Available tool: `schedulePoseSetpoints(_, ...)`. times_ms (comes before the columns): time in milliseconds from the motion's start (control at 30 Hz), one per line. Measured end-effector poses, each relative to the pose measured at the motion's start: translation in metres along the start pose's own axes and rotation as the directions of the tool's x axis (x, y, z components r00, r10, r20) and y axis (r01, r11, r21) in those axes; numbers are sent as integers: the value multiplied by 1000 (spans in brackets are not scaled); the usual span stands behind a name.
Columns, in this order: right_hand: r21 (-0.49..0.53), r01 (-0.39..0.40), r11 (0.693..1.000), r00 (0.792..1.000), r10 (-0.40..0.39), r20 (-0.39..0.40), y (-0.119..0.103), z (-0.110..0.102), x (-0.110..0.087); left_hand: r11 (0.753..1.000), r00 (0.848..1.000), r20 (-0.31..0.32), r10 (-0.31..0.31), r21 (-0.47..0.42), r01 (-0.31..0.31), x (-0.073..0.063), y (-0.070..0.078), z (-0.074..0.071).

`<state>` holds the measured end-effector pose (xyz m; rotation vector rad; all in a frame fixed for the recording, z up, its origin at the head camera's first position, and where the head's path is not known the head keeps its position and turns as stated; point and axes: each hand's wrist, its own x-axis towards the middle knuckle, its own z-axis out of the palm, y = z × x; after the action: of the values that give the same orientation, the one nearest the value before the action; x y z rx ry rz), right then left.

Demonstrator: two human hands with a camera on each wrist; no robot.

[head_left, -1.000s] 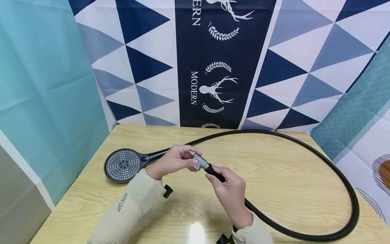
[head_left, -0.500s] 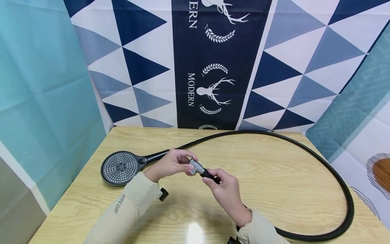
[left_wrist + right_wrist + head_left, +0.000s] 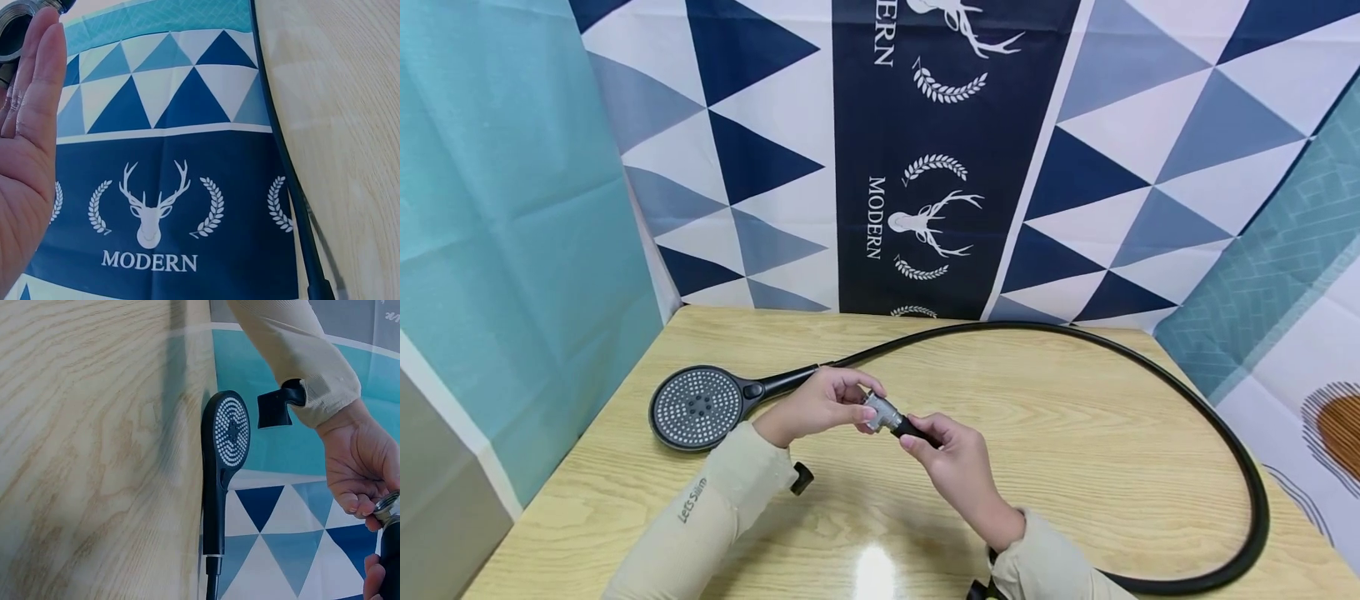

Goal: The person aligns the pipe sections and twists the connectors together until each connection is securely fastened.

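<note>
In the head view my left hand (image 3: 820,407) pinches a silver metal tee fitting (image 3: 883,414) between thumb and fingers. My right hand (image 3: 958,467) grips the black end of the shower hose (image 3: 917,432), which meets the fitting. Whether the two are threaded together cannot be told. The fitting's round threaded opening (image 3: 12,31) shows in the left wrist view, beside the fingers of my left hand (image 3: 28,162). Behind my left wrist, a dark handheld shower head (image 3: 696,408) lies on the table with its nozzle face up, its handle partly hidden by that hand.
The black hose (image 3: 1243,450) runs from the shower head's handle in a wide loop along the back and right of the wooden table (image 3: 1075,400). A patterned cloth (image 3: 925,167) hangs behind the table's back edge. Small black mounts sit at both wrists.
Both hands, with the fitting and hose end, have shifted slightly left and down in the head view, and the camera has swayed a little. The grips look the same.
</note>
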<state>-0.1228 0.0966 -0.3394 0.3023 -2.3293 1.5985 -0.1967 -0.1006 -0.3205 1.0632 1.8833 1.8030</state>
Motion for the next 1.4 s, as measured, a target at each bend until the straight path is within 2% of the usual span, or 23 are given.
schedulePoseSetpoints(133, 33, -42, 999, 999, 41, 26, -2, -2, 2, 1000, 1000, 3, 13, -1, -13, 1, 0, 0)
schedulePoseSetpoints(233, 112, -133, 985, 987, 121, 103, -3, -6, 6, 1000, 1000, 4, 13, -3, -13, 1, 0, -1)
schedulePoseSetpoints(300, 170, -214, 962, 965, 182, 187, -2, -10, 10, 1000, 1000, 7, 13, -3, -13, 0, 0, -1)
schedulePoseSetpoints(400, 216, -320, 923, 911, 237, 336, 0, -18, 16, 1000, 1000, 10, 17, -1, -17, 0, 0, -1)
schedulePoseSetpoints(433, 220, -335, 916, 896, 238, 374, 1, -20, 17, 1000, 1000, 9, 21, 1, -21, 0, 0, -1)
schedulePoseSetpoints(500, 214, -334, 918, 884, 226, 410, 2, -22, 18, 1000, 1000, 3, 25, 4, -25, 0, -1, 0)
schedulePoseSetpoints(533, 198, -315, 928, 888, 214, 407, 2, -22, 18, 1000, 1000, -2, 26, 8, -26, -1, -1, -1)
schedulePoseSetpoints(567, 176, -278, 944, 901, 193, 387, 4, -21, 17, 1000, 1000, -8, 28, 9, -28, -1, -1, -1)
schedulePoseSetpoints(633, 113, -188, 976, 943, 147, 300, 5, -17, 14, 999, 999, -15, 31, 9, -31, -1, -1, -2)
schedulePoseSetpoints(700, 28, -73, 997, 980, 66, 189, 6, -13, 9, 999, 999, -17, 34, 8, -34, -1, 0, -3)
schedulePoseSetpoints(767, -48, 57, 997, 994, -52, 92, 8, -9, 5, 999, 999, -11, 34, 7, -34, 0, 1, -3)
schedulePoseSetpoints(800, -83, 130, 988, 990, -126, 58, 9, -7, 4, 999, 999, -8, 33, 7, -33, 0, 2, -4)
schedulePoseSetpoints(867, -140, 291, 947, 957, -291, 20, 12, -4, 2, 1000, 1000, -5, 27, 6, -27, 1, 3, -5)
schedulePoseSetpoints(967, -185, 477, 859, 872, -489, -21, 16, 1, 3, 1000, 1000, -10, 16, -1, -16, 0, 4, -6)
schedulePoseSetpoints(1000, -185, 517, 836, 846, -531, -37, 17, 2, 3, 1000, 1000, -13, 15, -4, -15, -1, 5, -7)
schedulePoseSetpoints(1100, -158, 584, 796, 795, -600, -90, 19, 5, 5, 1000, 1000, -23, 16, -15, -16, -1, 6, -9)
schedulePoseSetpoints(1267, -144, 640, 755, 743, -656, -134, 20, 8, 6, 999, 999, -29, 28, -21, -29, -1, 7, -11)
schedulePoseSetpoints(1400, -148, 659, 738, 723, -675, -148, 23, 8, 8, 999, 999, -25, 28, -24, -29, 0, 8, -11)
